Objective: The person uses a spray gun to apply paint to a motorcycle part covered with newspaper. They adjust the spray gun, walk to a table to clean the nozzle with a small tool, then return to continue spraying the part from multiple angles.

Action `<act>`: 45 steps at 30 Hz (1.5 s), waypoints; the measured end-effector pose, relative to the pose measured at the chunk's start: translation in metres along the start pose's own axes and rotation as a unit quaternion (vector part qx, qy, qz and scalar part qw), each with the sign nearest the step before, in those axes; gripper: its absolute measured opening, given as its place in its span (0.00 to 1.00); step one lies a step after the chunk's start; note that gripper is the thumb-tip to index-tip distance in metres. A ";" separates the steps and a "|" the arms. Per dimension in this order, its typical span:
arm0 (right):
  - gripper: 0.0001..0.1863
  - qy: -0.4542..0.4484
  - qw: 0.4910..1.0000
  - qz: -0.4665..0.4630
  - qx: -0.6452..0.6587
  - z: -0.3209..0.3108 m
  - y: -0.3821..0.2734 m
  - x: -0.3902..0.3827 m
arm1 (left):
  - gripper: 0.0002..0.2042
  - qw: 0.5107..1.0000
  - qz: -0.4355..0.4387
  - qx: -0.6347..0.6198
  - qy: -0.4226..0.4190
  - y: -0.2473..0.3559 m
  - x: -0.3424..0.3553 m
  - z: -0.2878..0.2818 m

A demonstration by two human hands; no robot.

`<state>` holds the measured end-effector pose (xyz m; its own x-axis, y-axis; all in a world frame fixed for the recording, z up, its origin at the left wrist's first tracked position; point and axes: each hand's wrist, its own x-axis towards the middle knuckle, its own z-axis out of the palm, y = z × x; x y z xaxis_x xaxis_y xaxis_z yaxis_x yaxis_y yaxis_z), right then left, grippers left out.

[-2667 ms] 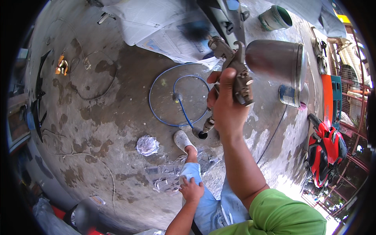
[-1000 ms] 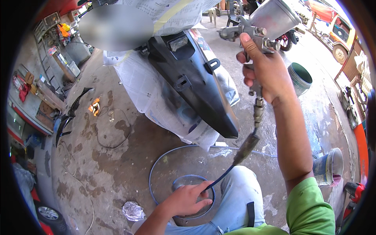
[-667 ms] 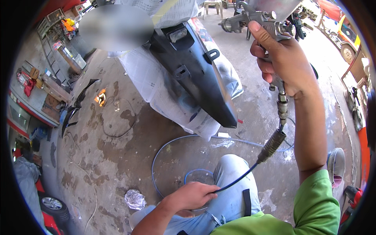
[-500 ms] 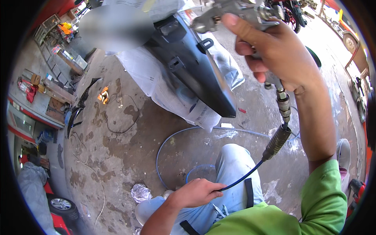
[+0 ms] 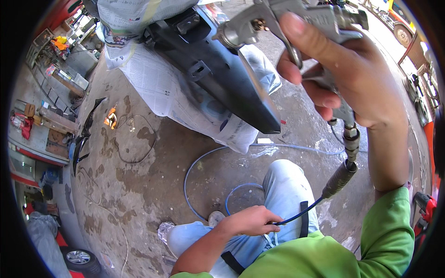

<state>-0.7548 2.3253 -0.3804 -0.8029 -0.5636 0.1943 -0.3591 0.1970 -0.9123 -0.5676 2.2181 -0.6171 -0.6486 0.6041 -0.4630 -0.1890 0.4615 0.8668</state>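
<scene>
Raised at the upper right, my right hand (image 5: 345,69) is wrapped round a metal spray gun (image 5: 320,21), with the thumb along its upper part. The gun's nozzle points left, over a dark, glossy moulded panel (image 5: 227,85). A gap shows between the panel's lower end and my fingers. A blue air hose (image 5: 301,215) runs from a coupling below the gun's handle down to my lap. There my left hand (image 5: 252,220) is closed round the hose, above my thigh. Sheets of newspaper (image 5: 155,90) lie beneath and behind the panel.
Loops of the blue hose lie on the stained concrete floor (image 5: 153,185). Crumpled foil (image 5: 164,230) is beside my knee. Dark trim pieces (image 5: 85,134) and a thin cable lie at left. A car wheel (image 5: 79,257) stands at lower left, and cluttered shelves line the left side.
The spray gun in my right hand appears larger and a little further right over the panel. My left hand, still on the hose, has shifted slightly right. The whole view has shifted too.
</scene>
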 end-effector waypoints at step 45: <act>0.19 0.130 0.980 0.077 -0.131 -0.038 0.075 -0.019 | 0.13 0.973 0.032 0.190 0.128 -0.054 0.017 0.014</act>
<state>-0.7845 2.3814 -0.4391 -0.9392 -0.2934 0.1782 -0.3064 0.4821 -0.8208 -0.5578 2.2128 -0.6741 -0.8213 0.4811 -0.3068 0.1126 0.6638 0.7394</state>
